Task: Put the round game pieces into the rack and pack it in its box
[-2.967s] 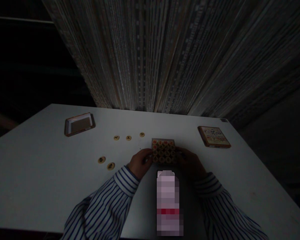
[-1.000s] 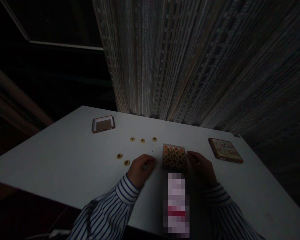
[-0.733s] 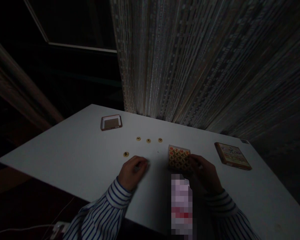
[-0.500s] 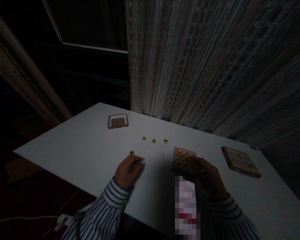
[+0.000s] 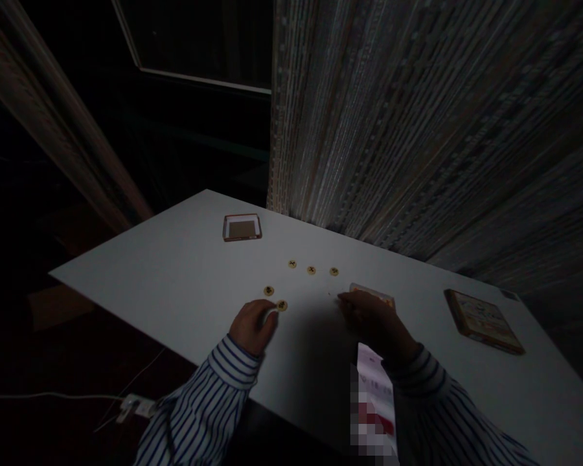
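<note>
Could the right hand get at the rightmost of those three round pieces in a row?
Probably yes. The right hand has its fingertips close to that round piece, and nothing seems to block the way between them. Whether the hand already holds something is hard to tell.

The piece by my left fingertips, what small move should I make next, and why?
Probably use your left hand to pinch that piece by its edge: it appears to lie flat on the white table, right at the fingertips, with its face mostly uncovered. Whether your fingers touch it, I can't tell.
</note>
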Demonstrator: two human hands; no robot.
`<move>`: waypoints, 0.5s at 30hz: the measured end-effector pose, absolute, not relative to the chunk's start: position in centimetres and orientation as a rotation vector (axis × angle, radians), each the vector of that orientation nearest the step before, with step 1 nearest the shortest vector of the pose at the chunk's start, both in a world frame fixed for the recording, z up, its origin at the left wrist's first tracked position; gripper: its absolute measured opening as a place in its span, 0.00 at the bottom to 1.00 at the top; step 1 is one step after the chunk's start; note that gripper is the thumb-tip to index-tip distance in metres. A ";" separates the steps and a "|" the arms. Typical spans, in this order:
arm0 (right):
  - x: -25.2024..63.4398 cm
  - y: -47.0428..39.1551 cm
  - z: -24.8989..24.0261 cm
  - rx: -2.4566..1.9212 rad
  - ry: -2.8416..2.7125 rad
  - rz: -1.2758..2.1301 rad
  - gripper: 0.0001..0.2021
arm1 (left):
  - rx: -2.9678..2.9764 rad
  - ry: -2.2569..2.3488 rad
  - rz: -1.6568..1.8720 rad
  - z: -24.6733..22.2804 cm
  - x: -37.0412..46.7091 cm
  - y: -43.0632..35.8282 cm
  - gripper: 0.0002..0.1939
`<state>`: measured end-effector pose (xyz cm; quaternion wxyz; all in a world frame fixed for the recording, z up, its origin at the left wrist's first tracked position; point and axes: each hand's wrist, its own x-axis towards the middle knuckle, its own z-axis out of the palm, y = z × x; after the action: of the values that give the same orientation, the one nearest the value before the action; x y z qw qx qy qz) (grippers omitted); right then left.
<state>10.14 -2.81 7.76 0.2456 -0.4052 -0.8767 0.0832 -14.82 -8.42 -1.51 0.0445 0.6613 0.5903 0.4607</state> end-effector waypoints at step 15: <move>3.8 -2.6 7.8 -1.085 -2.928 0.183 0.14 | 2.106 1.765 1.352 -0.5 -14.9 -8.9 0.10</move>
<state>3.80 -2.57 7.77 0.0069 -0.3470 -0.9360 0.0585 -14.87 -8.94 -0.50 0.0399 0.6871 0.5759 0.4412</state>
